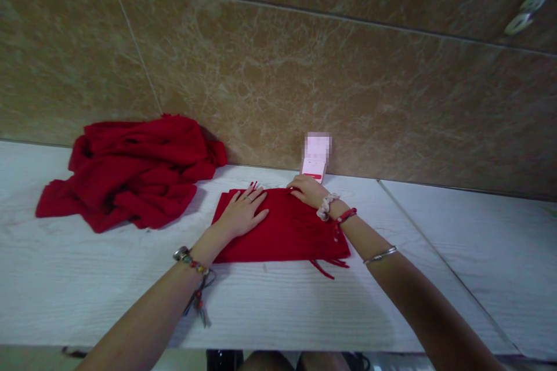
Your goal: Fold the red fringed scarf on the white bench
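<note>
A red fringed scarf (278, 237) lies folded into a flat rectangle on the white table, with some fringe strands sticking out past its near right edge. My left hand (243, 212) rests flat on its left part, fingers spread, with a ring on one finger. At the scarf's far edge, right of the middle, my right hand (308, 190) has its fingers bent and closed on the cloth; the fingertips are partly hidden. To the left, a crumpled heap of red cloth (139, 174) lies against the wall.
Behind the right hand, a phone-like thing with a pale, partly blurred screen (314, 167) leans on the brown marbled wall (261, 69). A seam runs across the right side of the white table (270, 307). The table's near edge is at the bottom.
</note>
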Motion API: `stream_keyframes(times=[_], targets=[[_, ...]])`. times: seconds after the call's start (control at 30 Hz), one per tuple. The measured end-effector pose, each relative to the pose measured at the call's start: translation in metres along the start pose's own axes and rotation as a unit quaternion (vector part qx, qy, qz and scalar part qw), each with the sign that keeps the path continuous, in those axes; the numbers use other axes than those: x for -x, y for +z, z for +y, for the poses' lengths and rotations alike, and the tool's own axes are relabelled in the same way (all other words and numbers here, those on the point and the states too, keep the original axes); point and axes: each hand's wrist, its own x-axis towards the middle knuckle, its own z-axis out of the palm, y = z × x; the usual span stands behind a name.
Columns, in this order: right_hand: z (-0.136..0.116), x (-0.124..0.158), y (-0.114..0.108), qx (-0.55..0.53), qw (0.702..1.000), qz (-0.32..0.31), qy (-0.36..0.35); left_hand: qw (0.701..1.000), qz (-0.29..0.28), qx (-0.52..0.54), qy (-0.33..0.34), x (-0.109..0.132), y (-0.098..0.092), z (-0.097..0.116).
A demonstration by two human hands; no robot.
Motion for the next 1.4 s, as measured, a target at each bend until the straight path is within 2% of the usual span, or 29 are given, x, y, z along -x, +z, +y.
stream_keyframes(times=[0.23,0.3,0.43,0.5,0.63,0.73,0.83,0.9,1.03,1.2,1.4], targets=[[0.003,0.01,-0.002,0.045,0.996,0.077,-0.016,1.0,0.002,0.007,0.003,-0.001,0.001,-0.001],[0.006,0.015,-0.001,0.066,0.995,0.07,-0.023,1.0,0.0,0.007,0.003,-0.001,0.001,-0.002],[0.022,0.036,0.008,0.107,0.994,0.018,-0.019,1.0,-0.01,0.006,0.002,-0.001,0.001,-0.002],[0.034,0.048,0.012,0.105,0.994,0.023,-0.001,1.0,-0.011,0.007,0.002,0.0,0.0,-0.002],[0.042,0.052,0.008,0.054,0.991,0.123,0.016,1.0,-0.012,0.011,0.009,0.0,0.0,-0.003],[0.02,0.033,0.003,0.005,0.987,0.163,-0.01,0.999,-0.026,0.02,0.022,0.001,-0.003,-0.005],[-0.012,0.013,0.01,-0.031,0.993,0.094,-0.058,0.998,-0.05,0.032,0.037,0.002,-0.007,-0.007],[-0.023,0.01,0.021,-0.041,0.997,0.042,-0.056,0.996,-0.063,0.035,0.043,0.002,-0.01,-0.008],[-0.014,0.028,0.034,-0.041,0.999,0.002,-0.02,0.995,-0.078,0.037,0.051,0.003,-0.013,-0.008],[0.005,0.046,0.018,0.017,0.999,-0.028,0.02,0.995,-0.08,0.044,0.048,0.003,-0.014,-0.007],[-0.002,0.044,-0.009,0.108,0.99,-0.038,0.077,0.995,-0.069,0.055,0.047,0.003,-0.011,-0.008]])
